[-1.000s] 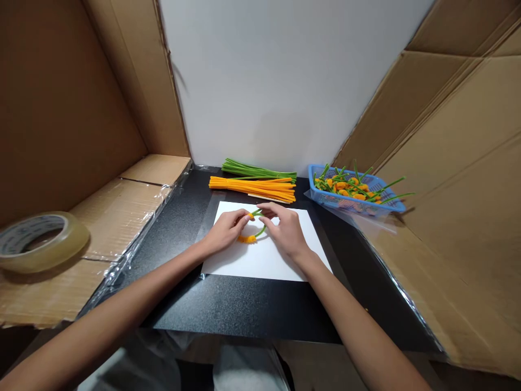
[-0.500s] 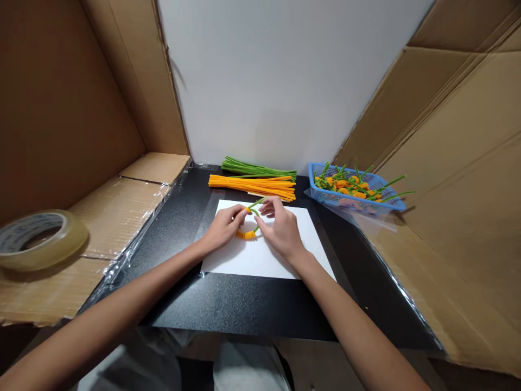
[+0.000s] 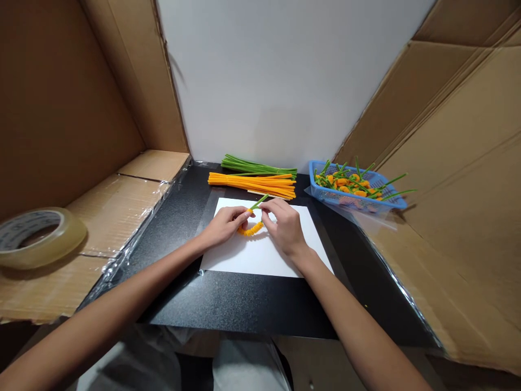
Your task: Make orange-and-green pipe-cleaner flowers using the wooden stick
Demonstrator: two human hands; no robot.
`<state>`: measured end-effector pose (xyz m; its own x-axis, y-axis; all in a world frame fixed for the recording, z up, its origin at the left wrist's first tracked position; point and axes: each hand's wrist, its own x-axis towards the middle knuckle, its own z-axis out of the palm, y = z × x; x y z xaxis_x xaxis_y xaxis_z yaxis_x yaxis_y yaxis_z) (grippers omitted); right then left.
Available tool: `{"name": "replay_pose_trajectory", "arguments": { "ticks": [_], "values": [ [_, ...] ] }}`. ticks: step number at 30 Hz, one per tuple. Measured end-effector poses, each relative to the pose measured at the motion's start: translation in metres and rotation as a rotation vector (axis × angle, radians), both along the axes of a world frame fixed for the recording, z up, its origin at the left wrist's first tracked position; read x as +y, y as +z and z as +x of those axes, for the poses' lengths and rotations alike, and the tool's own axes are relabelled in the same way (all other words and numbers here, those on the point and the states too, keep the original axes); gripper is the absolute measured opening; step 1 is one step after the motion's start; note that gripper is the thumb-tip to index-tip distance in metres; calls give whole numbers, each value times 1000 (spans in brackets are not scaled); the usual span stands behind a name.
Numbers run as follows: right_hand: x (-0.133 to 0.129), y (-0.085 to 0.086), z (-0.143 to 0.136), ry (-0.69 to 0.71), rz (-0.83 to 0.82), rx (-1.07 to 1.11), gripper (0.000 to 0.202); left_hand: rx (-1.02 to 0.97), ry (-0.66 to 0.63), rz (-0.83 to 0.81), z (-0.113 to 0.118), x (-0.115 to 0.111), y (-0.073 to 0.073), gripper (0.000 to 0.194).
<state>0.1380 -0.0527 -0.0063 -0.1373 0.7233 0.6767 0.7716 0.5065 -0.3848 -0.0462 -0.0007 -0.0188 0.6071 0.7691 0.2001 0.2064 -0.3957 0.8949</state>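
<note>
A curved piece of coiled orange pipe cleaner point(image 3: 251, 230) hangs between my hands, just over the white paper point(image 3: 252, 260). My left hand point(image 3: 226, 224) pinches it at its left end, where green pipe cleaner stems point(image 3: 259, 202) stick out up and to the right. My right hand point(image 3: 285, 224) is closed, thumb against fingers, at the right end of the orange coil. The bit inside the right fingertips is mostly hidden.
Behind the paper lie bundles of orange pipe cleaners point(image 3: 248, 183) and green pipe cleaners point(image 3: 256, 165), with a thin pale stick point(image 3: 264, 194). A blue basket point(image 3: 354, 201) holds several orange-and-green pieces. A tape roll point(image 3: 69, 239) rests on cardboard at left.
My right fingers have closed in from a looser, more open shape. The orange coil now reaches up toward my right hand, covering where a bare green stretch showed.
</note>
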Motion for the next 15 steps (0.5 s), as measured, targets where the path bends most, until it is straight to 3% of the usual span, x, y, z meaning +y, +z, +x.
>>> {"name": "replay_pose_trajectory", "arguments": {
  "ticks": [5, 11, 15],
  "values": [
    [2, 5, 4, 59, -20, -52, 20, 41, -75, -13, -3, 3, 7, 46],
    [2, 1, -1, 192, -163, 52, 22, 61, -127, 1, -6, 5, 6, 41],
    [3, -3, -3, 125, -183, 113, 23, 16, -125, -26, -6, 7, 3, 43]
  ]
}}
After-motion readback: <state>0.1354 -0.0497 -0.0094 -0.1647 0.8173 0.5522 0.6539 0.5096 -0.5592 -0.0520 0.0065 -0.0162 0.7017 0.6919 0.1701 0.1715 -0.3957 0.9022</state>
